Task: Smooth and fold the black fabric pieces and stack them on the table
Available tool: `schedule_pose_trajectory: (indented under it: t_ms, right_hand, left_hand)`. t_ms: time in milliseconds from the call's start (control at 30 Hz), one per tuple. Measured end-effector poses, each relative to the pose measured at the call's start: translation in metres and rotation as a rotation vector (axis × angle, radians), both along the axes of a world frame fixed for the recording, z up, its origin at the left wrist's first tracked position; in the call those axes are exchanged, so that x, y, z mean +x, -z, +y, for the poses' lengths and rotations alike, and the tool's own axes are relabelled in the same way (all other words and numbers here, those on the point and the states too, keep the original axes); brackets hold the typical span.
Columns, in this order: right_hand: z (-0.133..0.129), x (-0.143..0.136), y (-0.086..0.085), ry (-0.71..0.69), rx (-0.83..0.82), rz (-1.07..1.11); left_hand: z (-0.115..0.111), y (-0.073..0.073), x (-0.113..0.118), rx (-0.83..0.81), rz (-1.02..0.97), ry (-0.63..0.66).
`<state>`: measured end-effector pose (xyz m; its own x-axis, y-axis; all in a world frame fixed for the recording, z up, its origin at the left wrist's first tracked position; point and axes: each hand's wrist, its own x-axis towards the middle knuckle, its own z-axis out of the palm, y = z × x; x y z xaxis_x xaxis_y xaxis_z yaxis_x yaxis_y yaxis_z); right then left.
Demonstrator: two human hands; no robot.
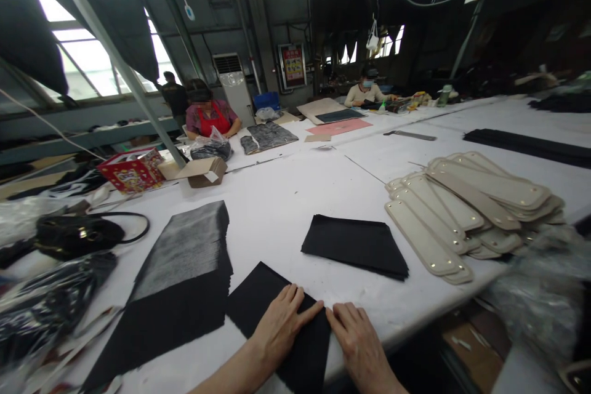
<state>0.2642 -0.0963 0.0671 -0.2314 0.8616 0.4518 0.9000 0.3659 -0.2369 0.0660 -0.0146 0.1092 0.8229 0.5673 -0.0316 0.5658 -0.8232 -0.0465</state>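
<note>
My left hand (282, 320) lies on a black fabric piece (261, 295) near the table's front edge, its fingers stretched out and the index finger pointing toward the right corner. My right hand (357, 338) rests just beyond that corner, fingertips at the fabric's edge and fingers extended, close to my left index finger. A neat stack of black fabric pieces (355, 245) lies just ahead of my right hand. On the left, a fanned stack of black fabric (180, 295) shows a greyish surface on its far half.
Beige straps with metal studs (429, 237) are piled at right. A black handbag (80, 234), plastic-wrapped goods (50, 308), a red box (132, 169) and a cardboard box (203, 172) line the left. Two people (212, 117) sit across the white table (286, 197); another stands behind.
</note>
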Motion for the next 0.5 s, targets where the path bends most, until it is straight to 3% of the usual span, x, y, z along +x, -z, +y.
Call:
schedule_pose_trajectory:
  t_ms: [200, 367, 500]
  right_hand:
    - [-0.004, 0.002, -0.005, 0.032, -0.004, 0.011]
    - [-0.007, 0.009, -0.004, -0.003, 0.076, 0.033]
    - [-0.002, 0.019, 0.002, -0.019, 0.079, 0.049]
  left_hand:
    - [0.012, -0.007, -0.015, -0.035, -0.025, 0.042]
    - [0.036, -0.013, -0.039, -0.031, -0.042, -0.087]
    - [0.045, -0.019, -0.037, -0.035, -0.098, -0.202]
